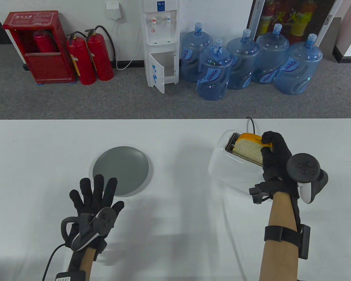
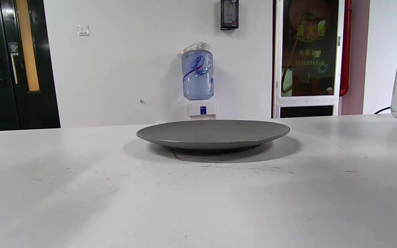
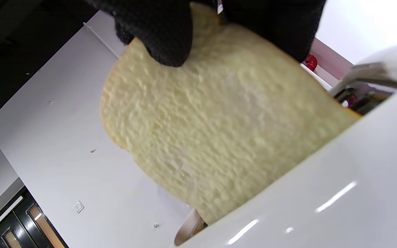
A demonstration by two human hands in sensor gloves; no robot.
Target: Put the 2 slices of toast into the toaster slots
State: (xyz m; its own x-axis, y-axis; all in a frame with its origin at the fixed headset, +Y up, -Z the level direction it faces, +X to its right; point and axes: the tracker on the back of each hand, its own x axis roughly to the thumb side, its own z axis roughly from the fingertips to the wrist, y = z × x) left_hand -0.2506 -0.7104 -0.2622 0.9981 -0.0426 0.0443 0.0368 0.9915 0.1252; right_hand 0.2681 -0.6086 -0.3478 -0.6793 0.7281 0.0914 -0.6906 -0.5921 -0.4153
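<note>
Table (image 1: 175,243) comes first, because the big flat white table is the biggest thing, and everything sits on it. Next in size is the shiny white plastic toaster (image 1: 231,169), which stands on the right side with its dark slots facing up. Well apart from it, to the left, lies the round flat grey plate (image 1: 120,170), and nothing sits on that plate. The left hand (image 1: 95,196) in its black glove hovers just beside the plate with its fingers spread wide, holding nothing. The right hand (image 1: 273,158) in its black glove pinches the soft pale slice of toast with an orange-brown crust (image 1: 250,149) by its top edge. In the right wrist view the slice of toast (image 3: 219,127) stands tilted, with its low corner dipping into a slot while most of it pokes out above the toaster. So this slice looks only part of the way in, and it probably needs to be pushed down and let go. I cannot see a second slice anywhere. It may be down in the other slot already, but I cannot tell.
</note>
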